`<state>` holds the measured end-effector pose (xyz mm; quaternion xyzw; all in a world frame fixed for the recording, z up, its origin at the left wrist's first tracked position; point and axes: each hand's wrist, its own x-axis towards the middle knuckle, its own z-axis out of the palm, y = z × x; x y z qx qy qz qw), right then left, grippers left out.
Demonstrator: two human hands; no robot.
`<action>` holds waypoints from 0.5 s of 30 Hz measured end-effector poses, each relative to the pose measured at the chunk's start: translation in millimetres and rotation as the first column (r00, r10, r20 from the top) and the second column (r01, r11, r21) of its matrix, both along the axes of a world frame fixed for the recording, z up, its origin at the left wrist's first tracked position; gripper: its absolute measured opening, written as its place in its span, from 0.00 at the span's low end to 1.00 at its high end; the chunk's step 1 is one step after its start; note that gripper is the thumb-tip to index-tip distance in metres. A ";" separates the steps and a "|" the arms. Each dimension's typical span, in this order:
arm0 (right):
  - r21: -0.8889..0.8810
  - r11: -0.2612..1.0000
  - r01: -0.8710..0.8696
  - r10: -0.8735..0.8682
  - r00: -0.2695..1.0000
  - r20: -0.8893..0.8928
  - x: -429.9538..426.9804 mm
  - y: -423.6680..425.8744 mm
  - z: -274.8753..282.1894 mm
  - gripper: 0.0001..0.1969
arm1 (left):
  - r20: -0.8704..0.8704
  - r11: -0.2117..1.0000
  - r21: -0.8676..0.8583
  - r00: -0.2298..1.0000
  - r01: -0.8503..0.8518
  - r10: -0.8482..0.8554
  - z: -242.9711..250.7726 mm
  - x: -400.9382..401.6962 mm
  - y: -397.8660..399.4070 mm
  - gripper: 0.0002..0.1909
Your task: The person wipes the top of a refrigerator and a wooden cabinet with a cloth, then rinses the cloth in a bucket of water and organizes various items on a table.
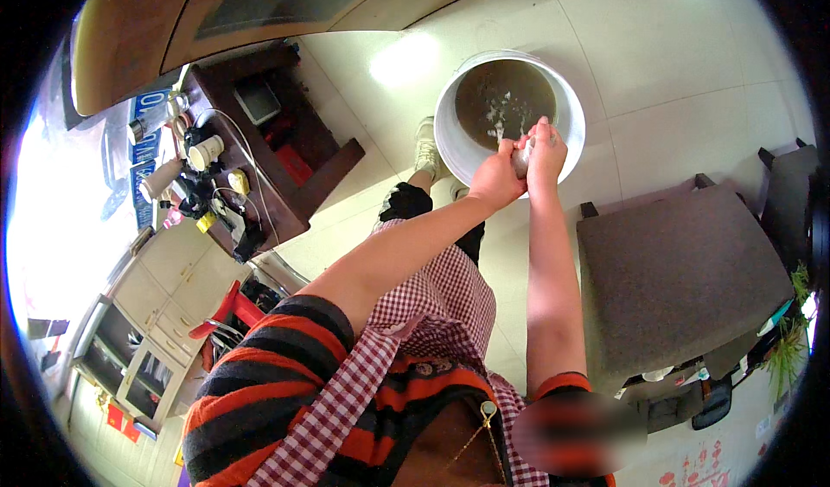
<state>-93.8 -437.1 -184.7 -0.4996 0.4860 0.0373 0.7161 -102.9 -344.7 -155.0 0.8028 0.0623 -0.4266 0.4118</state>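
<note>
Both my hands are together over the near rim of a white plastic bucket (447, 121) on the tiled floor. My left hand (500, 177) and my right hand (546, 155) are closed around a wet, greyish-white bundle (521, 158), perhaps a cloth; its full shape is hidden by my fingers. Inside the bucket is murky brownish water (519, 91), with whitish splashes or foam on it just past my fingers.
A brown upholstered stool or seat (681, 273) stands at the right. To the left is a dark wooden desk (285, 195) with paper cups (206, 152), cables and clutter. A wooden cabinet (259, 1) runs along the top left. My shoe (426, 147) is beside the bucket.
</note>
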 end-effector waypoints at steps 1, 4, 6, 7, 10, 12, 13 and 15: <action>-0.001 1.000 0.027 -0.027 1.000 -0.001 -1.8 0.1 -1.2 0.15 | -0.013 0.998 0.053 0.999 0.033 -0.032 -1.6 -1.1 -0.6 0.29; 0.088 0.988 0.126 -0.121 0.991 -0.056 -7.5 -0.3 -4.6 0.14 | -0.019 0.989 0.116 0.996 0.091 -0.090 -3.8 -2.7 -1.8 0.30; 0.120 0.989 0.085 -0.078 0.995 -0.065 -14.8 -10.5 -8.8 0.14 | -0.012 0.985 0.126 0.993 0.120 -0.119 -0.8 -3.4 -3.6 0.30; 0.152 0.987 0.043 -0.033 0.997 -0.072 -15.4 -14.3 -7.5 0.13 | -0.040 0.981 0.136 0.990 0.137 -0.133 7.3 -0.5 -6.6 0.31; 0.437 0.893 0.109 -0.064 0.991 -0.116 -18.9 -23.7 3.5 0.13 | -0.095 0.976 0.146 0.984 0.162 -0.150 24.6 4.9 -8.3 0.34; 0.443 0.896 0.024 0.034 0.992 -0.122 -17.6 -28.1 25.5 0.17 | -0.125 0.976 0.145 0.981 0.165 -0.147 27.4 8.8 -0.1 0.36; 0.549 0.836 -0.005 0.001 1.000 0.007 -17.1 -30.0 34.1 0.19 | -0.089 0.988 0.060 0.986 0.145 -0.139 28.1 13.9 8.2 0.38; 0.722 0.686 -0.093 -0.139 0.957 0.256 -19.7 -32.6 23.7 0.26 | -0.035 0.997 -0.045 0.998 0.056 -0.057 18.7 22.9 20.1 0.41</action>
